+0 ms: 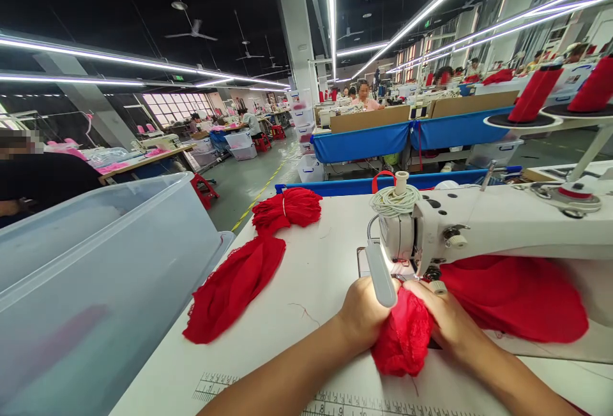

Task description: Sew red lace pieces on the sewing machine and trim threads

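Both hands hold a bunched piece of red lace fabric (405, 339) under the head of a white sewing machine (479, 224). My left hand (364, 314) grips the fabric's left side, fingers curled round it. My right hand (443, 317) presses and pinches its right side, close to the needle area. The machine's lamp lights the fingers. More red fabric (517, 301) spreads under the machine arm to the right.
A pile of red lace pieces (239, 282) and a tied red bundle (287, 207) lie on the white table (306, 275) at left. A translucent plastic bin (96, 275) stands at far left. Red thread cones (536, 94) sit behind. Other people work at distant stations.
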Motion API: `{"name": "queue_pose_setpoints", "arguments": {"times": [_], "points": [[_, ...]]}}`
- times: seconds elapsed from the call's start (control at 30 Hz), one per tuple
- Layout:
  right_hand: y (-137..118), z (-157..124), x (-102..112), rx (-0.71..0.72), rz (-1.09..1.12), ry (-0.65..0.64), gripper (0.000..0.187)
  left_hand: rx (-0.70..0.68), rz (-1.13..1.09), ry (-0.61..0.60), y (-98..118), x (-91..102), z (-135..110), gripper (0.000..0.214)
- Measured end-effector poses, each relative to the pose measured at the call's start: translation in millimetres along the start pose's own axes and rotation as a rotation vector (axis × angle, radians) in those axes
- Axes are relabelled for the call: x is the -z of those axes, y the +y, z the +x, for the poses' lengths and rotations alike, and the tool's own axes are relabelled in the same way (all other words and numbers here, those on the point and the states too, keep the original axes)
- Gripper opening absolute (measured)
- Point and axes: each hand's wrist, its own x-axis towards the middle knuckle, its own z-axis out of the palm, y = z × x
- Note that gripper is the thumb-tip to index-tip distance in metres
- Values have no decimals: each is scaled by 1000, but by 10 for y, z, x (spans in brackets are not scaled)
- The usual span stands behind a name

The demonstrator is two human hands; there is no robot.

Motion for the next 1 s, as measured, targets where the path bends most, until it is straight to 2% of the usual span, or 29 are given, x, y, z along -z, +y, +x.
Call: {"name": "queue_pose_setpoints", "arguments": {"times": [0.2,0.3,0.43,0.5,0.63,0.7,0.8,0.93,1.0], "points": [[-125,28,90,-22,-61,-109,10,137,-136,-34,-2,22,-1,21],[-140,19,82,-34,-167,-63,10,202,-216,-81,28,42,6,20],[-127,-15,26,-50,-257,26,5,201,-232,-108,7,45,4,18],[-125,-26,8,-57,-247,42,3,151,-222,-128,-46,51,10,16],[-125,-30,19,-14,-313,30,11,-79,-187,-251,-160,122,60,22],[-129,-28,35,12,-422,49,14,-180,-90,-326,-181,185,95,21],[-138,-26,52,47,-534,92,21,-259,103,-393,-167,267,130,22],[-123,-26,63,143,-570,115,28,-330,300,-373,-157,275,121,20],[-106,-29,72,157,-594,80,30,-358,409,-345,-185,245,100,16]]}}
